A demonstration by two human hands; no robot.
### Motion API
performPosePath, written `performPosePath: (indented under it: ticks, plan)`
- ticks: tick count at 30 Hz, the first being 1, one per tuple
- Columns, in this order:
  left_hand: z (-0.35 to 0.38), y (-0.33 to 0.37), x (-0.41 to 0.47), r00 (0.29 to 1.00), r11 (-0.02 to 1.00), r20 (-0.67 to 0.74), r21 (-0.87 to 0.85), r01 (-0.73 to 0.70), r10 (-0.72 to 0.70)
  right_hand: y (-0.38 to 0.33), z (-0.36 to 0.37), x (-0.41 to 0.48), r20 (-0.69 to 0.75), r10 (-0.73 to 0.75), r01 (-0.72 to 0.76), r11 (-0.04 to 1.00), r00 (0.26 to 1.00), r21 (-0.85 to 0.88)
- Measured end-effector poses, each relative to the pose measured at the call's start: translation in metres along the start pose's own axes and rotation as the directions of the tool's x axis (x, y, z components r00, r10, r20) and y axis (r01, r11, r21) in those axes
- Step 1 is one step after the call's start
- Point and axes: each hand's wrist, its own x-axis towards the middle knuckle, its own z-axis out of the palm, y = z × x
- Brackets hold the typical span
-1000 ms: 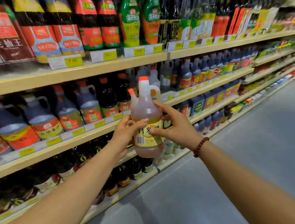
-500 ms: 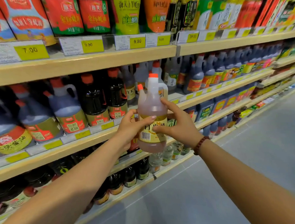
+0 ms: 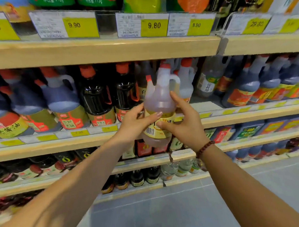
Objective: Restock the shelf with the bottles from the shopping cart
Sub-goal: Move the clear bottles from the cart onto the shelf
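Observation:
I hold a pale amber vinegar jug [image 3: 159, 97] with an orange cap, a side handle and a yellow label, upright in front of the second shelf [image 3: 248, 115]. My left hand [image 3: 137, 121] grips its left side at the label. On the jug's right side is my right hand [image 3: 184, 123], with a bead bracelet on the wrist. The jug's base hangs just in front of the shelf's front edge. Behind it stand similar pale jugs [image 3: 186, 81]. A bare patch of shelf [image 3: 204, 103] lies just to the right. The shopping cart is out of view.
Dark soy sauce jugs [image 3: 62, 100] and tall dark bottles [image 3: 96, 98] fill the shelf to the left, and blue-tinted jugs [image 3: 247, 86] the right. The upper shelf [image 3: 108, 50] carries yellow price tags. Lower shelves hold smaller bottles [image 3: 153, 175]. Grey floor [image 3: 183, 206] lies below.
I have stepped closer to the shelves, which now fill the view. The jug has risen and moved in toward the second shelf, with both hands still on it.

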Motion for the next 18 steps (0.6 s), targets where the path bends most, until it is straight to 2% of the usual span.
performPosePath:
  ticks: [5, 13, 18]
  plan:
    - [0.008, 0.008, 0.019, 0.993, 0.998, -0.105, 0.037, -0.058, 0.062, 0.017, -0.013, 0.036, 0.053, -0.144, 0.147, 0.987, 0.988, -0.064]
    - [0.004, 0.007, 0.039, 0.961, 0.987, -0.233, 0.095, -0.127, 0.146, 0.024, -0.016, 0.064, 0.062, -0.178, 0.180, 0.983, 0.982, -0.031]
    - [0.001, 0.009, 0.053, 0.939, 0.977, -0.280, 0.135, -0.167, 0.200, 0.027, -0.015, 0.080, 0.051, -0.269, 0.271, 0.962, 0.962, -0.034]
